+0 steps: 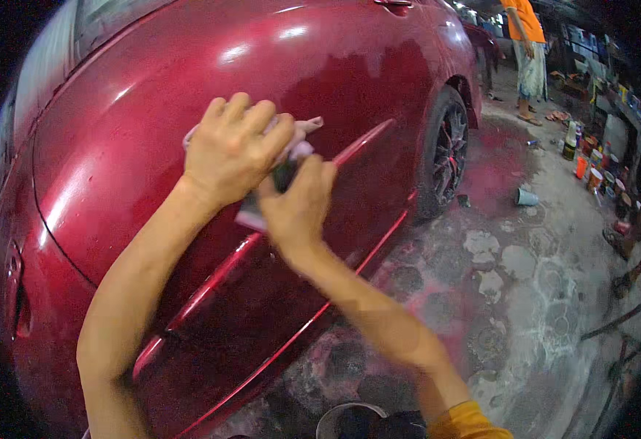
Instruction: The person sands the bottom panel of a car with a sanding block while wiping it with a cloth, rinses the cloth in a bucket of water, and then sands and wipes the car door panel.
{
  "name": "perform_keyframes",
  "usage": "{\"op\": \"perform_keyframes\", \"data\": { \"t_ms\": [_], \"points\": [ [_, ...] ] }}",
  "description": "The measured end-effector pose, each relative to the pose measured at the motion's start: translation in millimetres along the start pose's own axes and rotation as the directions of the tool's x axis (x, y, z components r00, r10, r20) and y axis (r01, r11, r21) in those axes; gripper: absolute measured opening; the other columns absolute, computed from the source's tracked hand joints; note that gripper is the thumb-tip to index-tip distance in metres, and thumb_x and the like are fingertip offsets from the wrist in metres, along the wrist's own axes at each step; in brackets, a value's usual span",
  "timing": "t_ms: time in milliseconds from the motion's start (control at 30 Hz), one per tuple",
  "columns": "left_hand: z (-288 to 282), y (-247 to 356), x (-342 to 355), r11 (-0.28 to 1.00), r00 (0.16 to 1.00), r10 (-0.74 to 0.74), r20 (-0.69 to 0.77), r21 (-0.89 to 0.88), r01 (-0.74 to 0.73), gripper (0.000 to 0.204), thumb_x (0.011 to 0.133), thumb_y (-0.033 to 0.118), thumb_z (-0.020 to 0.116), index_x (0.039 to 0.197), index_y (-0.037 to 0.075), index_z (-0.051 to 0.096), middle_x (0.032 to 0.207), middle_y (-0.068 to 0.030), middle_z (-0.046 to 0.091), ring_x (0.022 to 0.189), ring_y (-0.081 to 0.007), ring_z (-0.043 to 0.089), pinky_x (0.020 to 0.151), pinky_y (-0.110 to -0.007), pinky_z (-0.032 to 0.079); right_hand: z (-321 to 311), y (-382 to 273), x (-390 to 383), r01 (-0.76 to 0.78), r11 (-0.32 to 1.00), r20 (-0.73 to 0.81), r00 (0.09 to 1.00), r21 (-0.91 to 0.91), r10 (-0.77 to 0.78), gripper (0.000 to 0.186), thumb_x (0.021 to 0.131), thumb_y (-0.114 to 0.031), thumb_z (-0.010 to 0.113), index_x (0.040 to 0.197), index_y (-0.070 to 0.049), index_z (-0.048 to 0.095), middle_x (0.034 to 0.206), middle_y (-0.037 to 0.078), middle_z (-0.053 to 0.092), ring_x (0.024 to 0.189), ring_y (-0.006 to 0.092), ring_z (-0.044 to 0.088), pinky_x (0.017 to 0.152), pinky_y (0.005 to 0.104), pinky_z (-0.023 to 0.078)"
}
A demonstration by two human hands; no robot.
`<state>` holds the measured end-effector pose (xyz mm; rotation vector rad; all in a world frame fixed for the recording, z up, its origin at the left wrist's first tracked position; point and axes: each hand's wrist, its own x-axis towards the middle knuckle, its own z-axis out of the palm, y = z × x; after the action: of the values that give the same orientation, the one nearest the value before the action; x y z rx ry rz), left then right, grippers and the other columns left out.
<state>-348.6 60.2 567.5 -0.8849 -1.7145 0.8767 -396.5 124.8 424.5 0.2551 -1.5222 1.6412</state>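
A glossy dark red car door (350, 88) fills the space in front of me. My left hand (234, 152) is closed over a pale pinkish cloth (313, 126), held against the panel, with cloth edges poking out on both sides of the fingers. Just below and to the right, my right hand (302, 211) is closed on a small dark item (284, 175), smeared by motion, so its kind cannot be made out. A pale pink edge shows under that hand, close to the raised door moulding (222, 276). Both hands nearly touch each other.
The rear wheel (448, 150) stands at right. On the stained concrete floor (496, 314) lies a tipped grey cup (527, 197). Several bottles and paint cans (595, 175) line the right side. A person in an orange top (525, 25) stands at the back.
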Motion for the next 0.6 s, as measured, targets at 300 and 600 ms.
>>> {"op": "perform_keyframes", "data": {
  "t_ms": [300, 600],
  "points": [
    [1, 2, 1, 1.0, 1.0, 0.007, -0.028, 0.008, -0.007, 0.027, 0.078, 0.026, 0.077, 0.101, 0.014, 0.069, 0.096, -0.0032, 0.064, 0.085, -0.0228, 0.059, 0.071, -0.038, 0.047, -19, 109, 157, -0.279, 0.943, -0.355, 0.913, -0.182, 0.201, 0.057, 0.077, -0.043, 0.071, 0.1, 0.01, 0.066, 0.101, 0.033, 0.066, 0.094, 0.0492, 0.065, 0.086, 0.0562, 0.051],
    [-1, 2, 3, 0.999, 0.998, 0.027, -0.048, 0.02, -0.026, 0.025, 0.079, 0.024, 0.075, 0.1, 0.012, 0.068, 0.095, -0.0041, 0.064, 0.085, -0.0235, 0.06, 0.071, -0.038, 0.048, -34, 64, 110, -0.13, 0.93, 0.003, 0.99, -0.343, 0.14, 0.062, 0.077, -0.045, 0.073, 0.104, 0.01, 0.065, 0.099, 0.034, 0.064, 0.097, 0.0489, 0.063, 0.089, 0.0551, 0.049]
  ]
}}
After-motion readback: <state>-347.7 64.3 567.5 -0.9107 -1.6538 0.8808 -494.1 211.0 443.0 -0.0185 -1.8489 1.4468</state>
